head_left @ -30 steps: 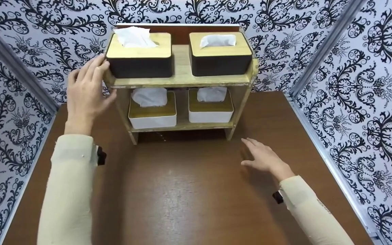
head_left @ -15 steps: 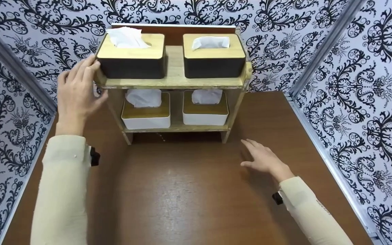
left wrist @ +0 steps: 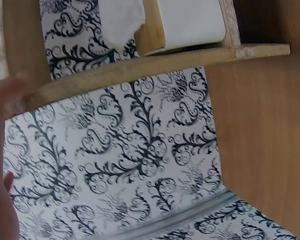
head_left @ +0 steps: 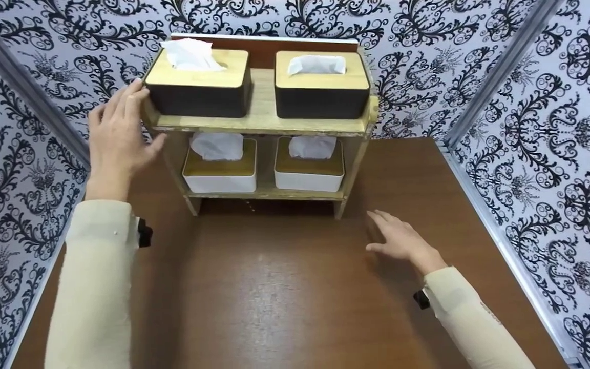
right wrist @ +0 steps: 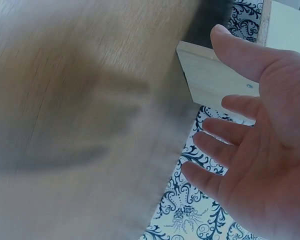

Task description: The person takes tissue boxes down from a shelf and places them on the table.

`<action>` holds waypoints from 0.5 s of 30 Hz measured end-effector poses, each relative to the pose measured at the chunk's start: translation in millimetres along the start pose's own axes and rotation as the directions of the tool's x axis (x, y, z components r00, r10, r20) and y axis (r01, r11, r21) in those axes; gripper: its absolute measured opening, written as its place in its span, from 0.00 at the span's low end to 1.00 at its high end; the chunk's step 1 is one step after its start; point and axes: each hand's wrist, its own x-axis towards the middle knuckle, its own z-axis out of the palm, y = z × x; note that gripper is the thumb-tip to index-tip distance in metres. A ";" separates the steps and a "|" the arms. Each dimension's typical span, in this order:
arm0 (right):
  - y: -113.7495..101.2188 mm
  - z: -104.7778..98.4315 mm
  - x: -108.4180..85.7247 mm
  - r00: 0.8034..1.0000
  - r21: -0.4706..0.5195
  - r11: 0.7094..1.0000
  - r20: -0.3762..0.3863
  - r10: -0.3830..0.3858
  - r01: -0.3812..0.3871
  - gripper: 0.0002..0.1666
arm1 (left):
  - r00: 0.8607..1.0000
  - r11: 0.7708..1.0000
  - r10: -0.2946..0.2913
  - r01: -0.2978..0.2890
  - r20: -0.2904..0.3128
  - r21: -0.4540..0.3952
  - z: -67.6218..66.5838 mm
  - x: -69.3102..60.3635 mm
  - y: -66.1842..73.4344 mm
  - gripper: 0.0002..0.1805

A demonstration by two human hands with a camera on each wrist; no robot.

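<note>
A small two-tier wooden shelf [head_left: 264,123] stands upright at the back of the table. At its upper left side, my left hand [head_left: 116,138] holds the edge with bent fingers, the thumb spread in front of the side panel; the fingertips are partly hidden. Two black tissue boxes with wooden lids, the left one [head_left: 197,100] and the right one [head_left: 320,102], sit on the top tier. Below them are a left white tissue box [head_left: 220,183] and a right white tissue box [head_left: 308,180]. My right hand [head_left: 397,241] hovers over the table with fingers extended, touching nothing.
Brown wooden table [head_left: 274,287] beneath everything. Black-and-white patterned panels [head_left: 546,154] enclose it at the back and sides, with a metal rail [head_left: 505,241] along the right edge. The shelf's right leg [head_left: 340,209] is near my right fingertips.
The shelf has shifted left and turned slightly with my left hand on it, carrying the tissue boxes along. My left thumb stands a little farther from the panel. My right hand stays nearly still.
</note>
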 end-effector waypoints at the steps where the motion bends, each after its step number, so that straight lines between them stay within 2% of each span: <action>1: -0.2 -0.7 0.0 1.000 0.005 1.000 0.005 0.006 -0.006 0.51 | 1.000 1.000 -0.018 0.018 0.014 -0.006 0.0 0.9 2.8 0.52; 5: -1.0 -2.2 0.1 1.000 0.009 1.000 0.011 0.010 -0.010 0.50 | 0.993 0.992 -0.108 0.112 0.055 -0.064 2.3 5.1 14.8 0.65; 8: -1.7 -2.0 1.0 1.000 0.008 1.000 0.008 0.004 -0.004 0.51 | 0.983 0.979 -0.171 0.177 0.066 -0.098 5.7 7.7 21.5 0.69; 12: -3.1 -1.6 2.0 1.000 -0.001 1.000 -0.004 -0.008 0.008 0.51 | 0.975 0.970 -0.214 0.220 0.066 -0.102 9.4 8.3 25.8 0.73; 15: -4.6 -2.6 2.3 1.000 -0.004 1.000 -0.014 -0.009 0.009 0.50 | 0.973 0.968 -0.225 0.230 0.057 -0.098 10.4 8.1 26.3 0.74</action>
